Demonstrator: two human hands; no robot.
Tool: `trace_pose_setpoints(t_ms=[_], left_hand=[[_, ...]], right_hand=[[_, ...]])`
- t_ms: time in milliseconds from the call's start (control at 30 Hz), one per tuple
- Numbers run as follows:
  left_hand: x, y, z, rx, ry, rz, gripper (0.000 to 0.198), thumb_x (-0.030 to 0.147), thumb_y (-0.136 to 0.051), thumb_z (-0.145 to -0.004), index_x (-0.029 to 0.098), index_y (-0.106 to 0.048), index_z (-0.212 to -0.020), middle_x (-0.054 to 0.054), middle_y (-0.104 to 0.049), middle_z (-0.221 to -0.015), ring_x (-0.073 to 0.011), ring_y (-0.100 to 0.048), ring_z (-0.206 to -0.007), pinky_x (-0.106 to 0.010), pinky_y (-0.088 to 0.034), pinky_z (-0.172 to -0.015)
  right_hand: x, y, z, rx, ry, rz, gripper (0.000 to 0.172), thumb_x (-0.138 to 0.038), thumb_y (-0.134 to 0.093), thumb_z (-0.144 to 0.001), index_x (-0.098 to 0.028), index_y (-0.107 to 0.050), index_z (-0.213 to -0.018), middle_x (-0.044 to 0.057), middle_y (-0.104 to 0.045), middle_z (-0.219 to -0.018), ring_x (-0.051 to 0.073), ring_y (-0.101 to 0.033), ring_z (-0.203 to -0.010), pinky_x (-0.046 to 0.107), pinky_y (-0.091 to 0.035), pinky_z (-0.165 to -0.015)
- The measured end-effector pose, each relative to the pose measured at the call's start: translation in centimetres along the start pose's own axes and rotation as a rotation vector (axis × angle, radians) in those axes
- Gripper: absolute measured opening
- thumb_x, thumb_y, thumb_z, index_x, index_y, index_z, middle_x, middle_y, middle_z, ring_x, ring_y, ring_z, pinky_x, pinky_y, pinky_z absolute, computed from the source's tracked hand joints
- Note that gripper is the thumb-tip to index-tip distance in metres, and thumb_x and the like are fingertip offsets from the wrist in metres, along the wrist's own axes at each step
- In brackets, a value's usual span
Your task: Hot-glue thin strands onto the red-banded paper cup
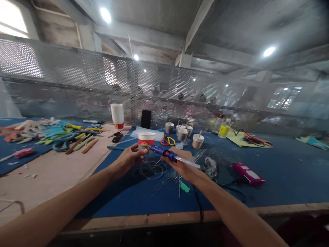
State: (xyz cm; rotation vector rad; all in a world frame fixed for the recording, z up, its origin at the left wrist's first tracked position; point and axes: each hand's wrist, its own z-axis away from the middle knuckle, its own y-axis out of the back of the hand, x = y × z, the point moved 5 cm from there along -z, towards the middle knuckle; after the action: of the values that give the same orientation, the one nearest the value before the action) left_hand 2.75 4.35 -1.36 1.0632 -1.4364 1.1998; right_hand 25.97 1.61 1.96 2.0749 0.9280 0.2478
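Between my hands is a red and white paper cup (146,138), its lower part wrapped in something greyish. My left hand (131,154) grips the cup low on its left side, fingers closed around it. In my right hand (181,161) is a blue glue gun (163,151), with a clear glue stick (189,162) jutting from its back end. The gun's nozzle points left and is at the cup's lower right side; whether it touches cannot be made out. A loose coil of grey cord (153,170) lies on the blue mat beneath my hands.
Behind the cup are red and yellow scissors (168,140) and several small cord-wrapped cups (182,133). A stack of paper cups (117,115) stands back left, near scattered tools and coloured scraps. On the right lie a magenta box (248,174) and a yellow-labelled bottle (224,128).
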Motion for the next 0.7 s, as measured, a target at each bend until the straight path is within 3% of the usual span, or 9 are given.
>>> trace_pose_setpoints(t_ms=[333, 700], left_hand=[[0.24, -0.07, 0.11, 0.016, 0.015, -0.028, 0.045, 0.04, -0.097, -0.067, 0.018, -0.075, -0.1, -0.004, -0.073, -0.09, -0.015, -0.065, -0.07, -0.029, -0.054, -0.069], [-0.08, 0.16, -0.24, 0.013, -0.011, -0.023, 0.043, 0.039, -0.097, -0.068, 0.019, -0.077, -0.1, -0.003, -0.073, -0.09, -0.015, -0.064, -0.07, -0.03, -0.054, -0.072]], right_hand=[[0.24, -0.29, 0.17, -0.029, -0.022, 0.029, 0.02, -0.042, -0.068, -0.102, -0.022, -0.064, -0.101, 0.002, -0.076, -0.083, 0.019, -0.071, -0.075, 0.026, -0.034, -0.061], [-0.08, 0.23, 0.21, -0.053, -0.029, 0.021, 0.02, -0.042, -0.065, -0.104, -0.022, -0.063, -0.103, 0.002, -0.076, -0.087, 0.019, -0.071, -0.075, 0.026, -0.036, -0.064]])
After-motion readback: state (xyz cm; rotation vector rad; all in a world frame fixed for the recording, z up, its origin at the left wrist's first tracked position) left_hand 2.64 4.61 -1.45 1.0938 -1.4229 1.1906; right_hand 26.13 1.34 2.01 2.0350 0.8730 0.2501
